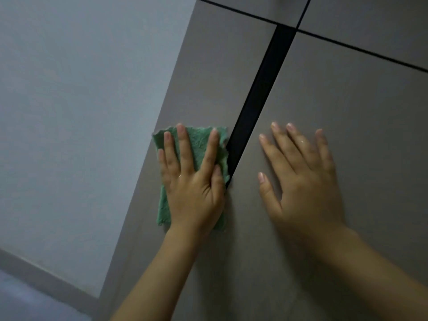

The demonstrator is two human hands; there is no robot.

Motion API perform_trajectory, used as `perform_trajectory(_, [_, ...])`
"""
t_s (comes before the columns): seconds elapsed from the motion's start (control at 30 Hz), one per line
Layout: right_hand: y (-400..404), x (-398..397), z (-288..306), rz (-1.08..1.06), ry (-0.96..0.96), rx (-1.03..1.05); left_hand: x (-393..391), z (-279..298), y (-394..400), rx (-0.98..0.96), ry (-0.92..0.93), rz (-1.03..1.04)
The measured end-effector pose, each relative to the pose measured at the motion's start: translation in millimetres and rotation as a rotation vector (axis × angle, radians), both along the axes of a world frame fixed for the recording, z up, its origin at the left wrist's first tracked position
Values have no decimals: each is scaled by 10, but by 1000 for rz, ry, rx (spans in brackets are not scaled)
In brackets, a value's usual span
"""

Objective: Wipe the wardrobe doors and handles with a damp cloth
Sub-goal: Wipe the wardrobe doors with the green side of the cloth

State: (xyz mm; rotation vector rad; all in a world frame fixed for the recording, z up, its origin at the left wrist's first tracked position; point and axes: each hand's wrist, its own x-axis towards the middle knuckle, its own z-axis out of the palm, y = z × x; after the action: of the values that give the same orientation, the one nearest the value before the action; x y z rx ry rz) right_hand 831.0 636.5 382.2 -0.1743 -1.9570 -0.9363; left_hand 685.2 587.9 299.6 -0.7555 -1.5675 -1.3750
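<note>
Fingers of the left hand spread flat, pressing the green cloth on the left door, while the right hand, at 3 o'clock, lies flat with fingers apart on the right door.

Green cloth mostly under the left hand (lower corner blurred).

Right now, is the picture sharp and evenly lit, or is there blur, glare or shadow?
Head view: dim, soft, slightly blurred light; no strong glare, only a small glint on the right hand. The left hand presses the cloth flat and casts a faint shadow on the door; door lines lean from the wide-angle tilt.
</note>
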Motion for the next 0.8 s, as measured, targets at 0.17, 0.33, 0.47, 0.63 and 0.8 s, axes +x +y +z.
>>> perform_trajectory(0.17, [37, 5, 13, 21, -19, 17, 53, 65, 48, -27, -7, 34])
perform_trajectory(0.33, [72, 21, 17, 21, -55, 25, -117, -141, -42, -9, -5, 42])
perform_trajectory(0.47, [64, 19, 20, -3, -76, 9, -129, 146, 1, 86, -152, 14])
perform_trajectory(0.63, [44, 18, -40, -31, -54, 7, 170, -220, 80, -97, 99, -6])
perform_trajectory(0.8, [-33, 46, -158, -46, -4, -67, -228, -403, -72, -2, -88, 30])
